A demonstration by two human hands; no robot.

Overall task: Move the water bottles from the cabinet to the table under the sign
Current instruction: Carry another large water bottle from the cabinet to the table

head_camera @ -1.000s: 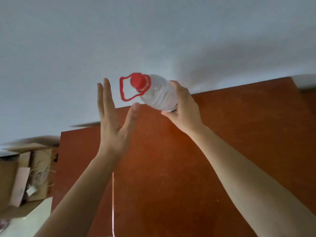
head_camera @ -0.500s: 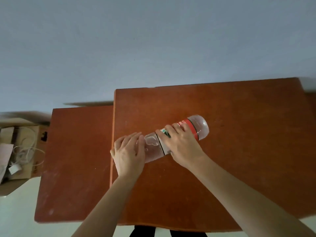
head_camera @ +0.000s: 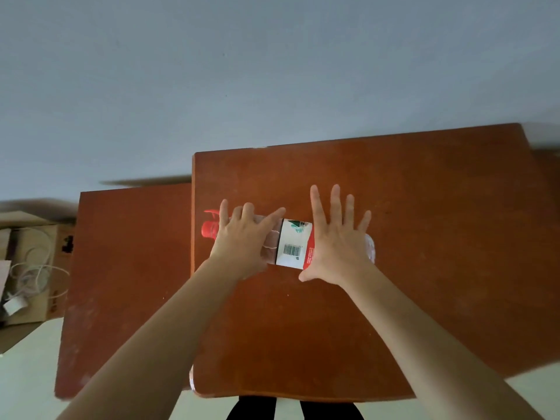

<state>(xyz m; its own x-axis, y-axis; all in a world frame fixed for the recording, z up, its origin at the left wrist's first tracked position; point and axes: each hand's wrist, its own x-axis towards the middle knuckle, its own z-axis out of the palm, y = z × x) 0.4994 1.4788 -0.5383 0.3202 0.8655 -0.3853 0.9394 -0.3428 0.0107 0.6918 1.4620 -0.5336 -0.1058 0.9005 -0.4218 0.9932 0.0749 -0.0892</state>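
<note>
A clear water bottle (head_camera: pixel 293 244) with a red cap, a red carry loop and a white-and-red label lies on its side on the reddish-brown table (head_camera: pixel 424 237), cap pointing left near the table's left edge. My left hand (head_camera: pixel 242 241) lies over the bottle's neck end with the fingers loosely spread. My right hand (head_camera: pixel 336 237) is over the bottle's base end, fingers straight and spread wide. Neither hand grips the bottle. No sign and no cabinet are in view.
A second, lower reddish-brown table (head_camera: pixel 127 268) adjoins on the left. Farther left an open cardboard box (head_camera: pixel 30 268) holds white cables. A plain grey wall (head_camera: pixel 272 71) rises behind both tables. Pale floor shows below the near table edge.
The bottle, held up in my right hand a second ago, now lies on the table. Both hands have let go and spread their fingers over it.
</note>
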